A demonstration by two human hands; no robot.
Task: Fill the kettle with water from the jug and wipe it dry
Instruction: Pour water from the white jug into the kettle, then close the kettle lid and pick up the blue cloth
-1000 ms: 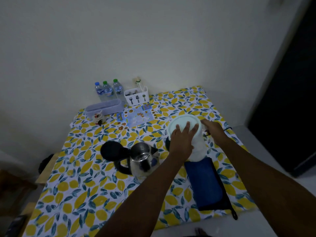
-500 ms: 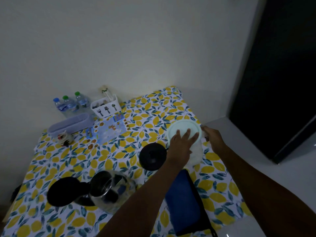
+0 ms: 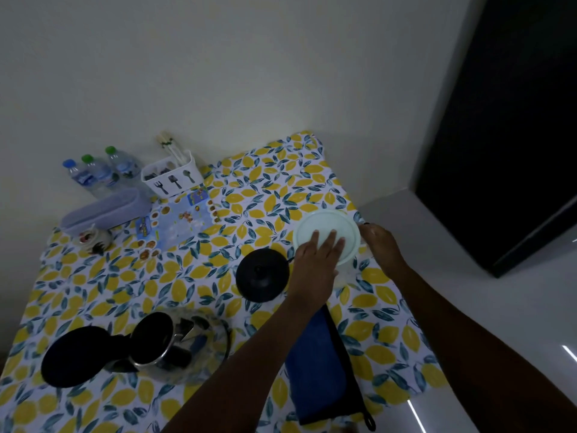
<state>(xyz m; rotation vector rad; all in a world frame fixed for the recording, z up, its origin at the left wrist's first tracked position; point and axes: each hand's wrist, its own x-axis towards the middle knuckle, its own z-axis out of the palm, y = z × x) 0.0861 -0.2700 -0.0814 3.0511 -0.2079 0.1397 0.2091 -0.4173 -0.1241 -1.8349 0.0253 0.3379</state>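
Observation:
A translucent jug with a pale round lid (image 3: pixel 324 228) stands at the table's right edge. My left hand (image 3: pixel 315 265) lies flat on the lid with its fingers spread. My right hand (image 3: pixel 382 245) curls around the jug's right side, and the handle is hidden under it. The glass kettle (image 3: pixel 179 348) stands near the front left with its black lid (image 3: pixel 75 356) flipped open. Its round black base (image 3: pixel 260 275) sits between kettle and jug. A folded blue cloth (image 3: pixel 317 370) lies under my left forearm.
Three water bottles (image 3: pixel 96 173), a white cutlery holder (image 3: pixel 171 178) and a lilac container (image 3: pixel 104 209) line the back left by the wall. The lemon-print tablecloth (image 3: pixel 274 182) ends just right of the jug. A dark doorway (image 3: pixel 515 120) is further right.
The view has swung right, so the kettle now sits lower left in the frame. Both hands stay on the jug, which remains on the table.

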